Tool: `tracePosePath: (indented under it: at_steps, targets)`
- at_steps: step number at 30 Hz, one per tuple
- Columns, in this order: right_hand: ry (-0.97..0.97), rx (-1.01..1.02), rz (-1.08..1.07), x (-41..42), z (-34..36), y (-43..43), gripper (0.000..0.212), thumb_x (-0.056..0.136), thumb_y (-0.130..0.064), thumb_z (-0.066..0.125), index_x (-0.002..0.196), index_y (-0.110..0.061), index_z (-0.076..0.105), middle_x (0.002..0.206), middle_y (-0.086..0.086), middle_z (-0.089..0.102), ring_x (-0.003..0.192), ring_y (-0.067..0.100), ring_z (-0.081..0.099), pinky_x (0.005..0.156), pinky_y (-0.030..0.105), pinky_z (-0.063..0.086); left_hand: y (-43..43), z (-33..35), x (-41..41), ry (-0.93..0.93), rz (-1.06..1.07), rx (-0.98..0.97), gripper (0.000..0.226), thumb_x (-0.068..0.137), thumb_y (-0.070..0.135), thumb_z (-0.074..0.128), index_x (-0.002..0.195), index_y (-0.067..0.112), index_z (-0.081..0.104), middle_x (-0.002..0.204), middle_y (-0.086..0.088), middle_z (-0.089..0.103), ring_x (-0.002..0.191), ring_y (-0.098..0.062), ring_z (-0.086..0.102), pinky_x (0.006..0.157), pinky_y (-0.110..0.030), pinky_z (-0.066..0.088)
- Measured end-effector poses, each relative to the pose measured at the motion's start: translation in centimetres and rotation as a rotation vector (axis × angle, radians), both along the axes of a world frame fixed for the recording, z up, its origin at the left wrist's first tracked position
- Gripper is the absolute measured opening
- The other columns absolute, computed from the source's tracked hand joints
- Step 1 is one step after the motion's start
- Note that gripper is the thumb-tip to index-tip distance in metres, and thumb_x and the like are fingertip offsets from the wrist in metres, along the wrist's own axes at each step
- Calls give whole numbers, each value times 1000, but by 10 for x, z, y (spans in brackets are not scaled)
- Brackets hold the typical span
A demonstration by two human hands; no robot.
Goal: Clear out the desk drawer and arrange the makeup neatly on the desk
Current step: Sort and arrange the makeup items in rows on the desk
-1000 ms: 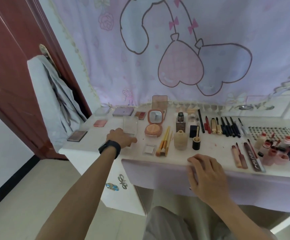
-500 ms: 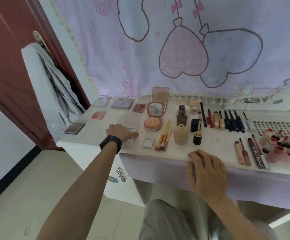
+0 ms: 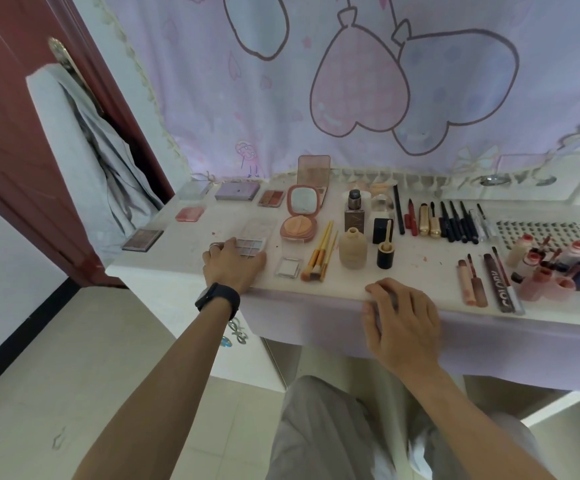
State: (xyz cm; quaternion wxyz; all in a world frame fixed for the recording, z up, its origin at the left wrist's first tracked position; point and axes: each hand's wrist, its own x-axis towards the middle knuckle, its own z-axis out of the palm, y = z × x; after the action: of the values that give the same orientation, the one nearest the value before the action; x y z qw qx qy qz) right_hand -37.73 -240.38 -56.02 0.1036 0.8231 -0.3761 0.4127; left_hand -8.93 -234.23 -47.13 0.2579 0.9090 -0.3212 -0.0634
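My left hand (image 3: 233, 268) lies on the white desk (image 3: 184, 261) and grips the near left side of a clear-lidded eyeshadow palette (image 3: 252, 244), thumb along its front edge. My right hand (image 3: 401, 318) rests on the desk's front edge above the lilac drawer front (image 3: 316, 323), fingers spread and holding nothing. Makeup lies in rows: a pink mirror compact (image 3: 299, 220), orange brushes (image 3: 319, 259), a beige bottle (image 3: 352, 247), a small white pan (image 3: 288, 267), and several pencils and lipsticks (image 3: 447, 223).
Small palettes (image 3: 142, 239) lie at the desk's left end. Lip tubes (image 3: 472, 284) and pink and dark bottles (image 3: 555, 268) crowd the right end beside a dotted sheet (image 3: 537, 232). A grey garment (image 3: 84, 161) hangs on the red door. A cartoon curtain covers the back.
The palette's clear lid, upright a second ago, now lies back flat, and my left hand has drawn towards the near edge. The camera tilted down. My right hand stayed on the edge.
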Motion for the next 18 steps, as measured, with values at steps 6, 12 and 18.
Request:
tracePosePath:
  at_steps: [6, 12, 18]
  targets:
    - [-3, 22, 1, -1, 1, 2, 36, 100, -34, 45, 114, -11, 68, 119, 13, 64, 101, 32, 57, 87, 41, 44, 2, 2, 1, 15, -3, 12, 77, 82, 56, 66, 145, 18, 43, 142, -14, 45, 132, -34, 37, 107, -45, 34]
    - [10, 41, 4, -3, 2, 4, 38, 100, -36, 44, 116, -10, 69, 120, 14, 64, 101, 33, 59, 88, 42, 44, 6, 2, 3, 62, -30, -6, 82, 81, 52, 70, 149, 20, 38, 145, -13, 45, 135, -34, 35, 110, -47, 34]
    - [21, 75, 22, -6, 2, 5, 38, 100, -36, 46, 118, -11, 68, 122, 12, 63, 104, 32, 58, 90, 42, 44, 16, 2, 9, 125, -94, -74, 84, 81, 46, 74, 150, 16, 38, 143, -11, 50, 134, -32, 39, 111, -45, 38]
